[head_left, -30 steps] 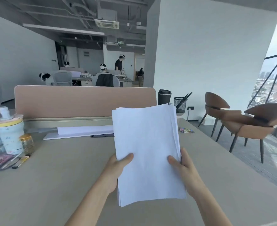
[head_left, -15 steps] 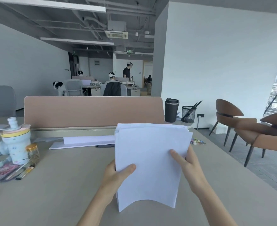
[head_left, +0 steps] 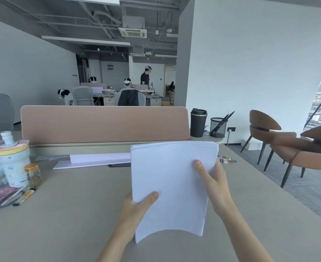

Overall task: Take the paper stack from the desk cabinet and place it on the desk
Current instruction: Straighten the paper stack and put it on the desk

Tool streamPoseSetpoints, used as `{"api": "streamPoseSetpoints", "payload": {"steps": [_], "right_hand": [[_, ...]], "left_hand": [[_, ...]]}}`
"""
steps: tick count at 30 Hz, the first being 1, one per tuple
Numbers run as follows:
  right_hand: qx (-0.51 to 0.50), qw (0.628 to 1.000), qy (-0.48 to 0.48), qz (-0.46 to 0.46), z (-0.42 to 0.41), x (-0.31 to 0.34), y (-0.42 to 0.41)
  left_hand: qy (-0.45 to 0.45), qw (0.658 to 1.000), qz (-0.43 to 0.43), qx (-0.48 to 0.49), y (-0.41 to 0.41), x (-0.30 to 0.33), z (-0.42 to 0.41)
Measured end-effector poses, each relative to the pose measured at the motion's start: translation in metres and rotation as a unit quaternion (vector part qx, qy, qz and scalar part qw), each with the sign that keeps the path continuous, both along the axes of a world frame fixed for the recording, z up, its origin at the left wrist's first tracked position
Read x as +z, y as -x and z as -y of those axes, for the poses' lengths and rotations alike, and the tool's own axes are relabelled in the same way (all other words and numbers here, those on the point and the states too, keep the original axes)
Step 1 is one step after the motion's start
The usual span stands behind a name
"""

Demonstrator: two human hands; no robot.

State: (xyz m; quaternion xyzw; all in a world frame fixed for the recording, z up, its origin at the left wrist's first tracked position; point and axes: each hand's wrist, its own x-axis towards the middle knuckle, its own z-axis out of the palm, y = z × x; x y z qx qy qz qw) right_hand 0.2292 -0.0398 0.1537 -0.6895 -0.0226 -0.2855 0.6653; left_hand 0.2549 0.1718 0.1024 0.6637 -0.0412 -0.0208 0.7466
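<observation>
A white paper stack (head_left: 172,184) stands nearly upright over the beige desk (head_left: 70,214), its bottom edge bowed and touching or just above the desktop. My left hand (head_left: 137,207) grips its lower left edge, thumb on the front sheet. My right hand (head_left: 212,184) holds the right edge higher up, thumb pressed on the front. The desk cabinet is out of view.
A pink divider panel (head_left: 105,123) runs across the back of the desk, with flat white sheets (head_left: 95,160) in front of it. A bottle (head_left: 12,165), a small jar (head_left: 33,174) and pens lie left. A black cup (head_left: 198,122), mesh pen holder (head_left: 218,127) and brown chairs (head_left: 288,148) are right.
The stack has come down from mid-air toward the desktop and straightened upright. My right hand slid higher up the right edge. The camera tilted up a little.
</observation>
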Motion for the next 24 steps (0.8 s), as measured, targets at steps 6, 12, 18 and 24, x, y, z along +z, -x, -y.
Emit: {"api": "streamPoseSetpoints", "payload": {"steps": [6,12,18,24], "right_hand": [[-0.051,0.999,0.010,0.001,0.001,-0.004,-0.003],[-0.010,1.000,-0.021,-0.005,0.010,-0.014,0.005],[-0.012,0.999,0.002,0.043,0.019,0.012,0.007],[0.000,1.000,-0.018,-0.021,0.012,-0.036,0.005]], "left_hand": [[-0.011,1.000,0.005,0.011,0.000,0.004,0.006],[-0.014,0.999,-0.013,-0.046,0.004,-0.004,0.007],[-0.003,0.999,0.026,-0.046,0.000,0.002,0.005],[-0.024,1.000,-0.005,-0.006,0.010,-0.027,0.011]]}}
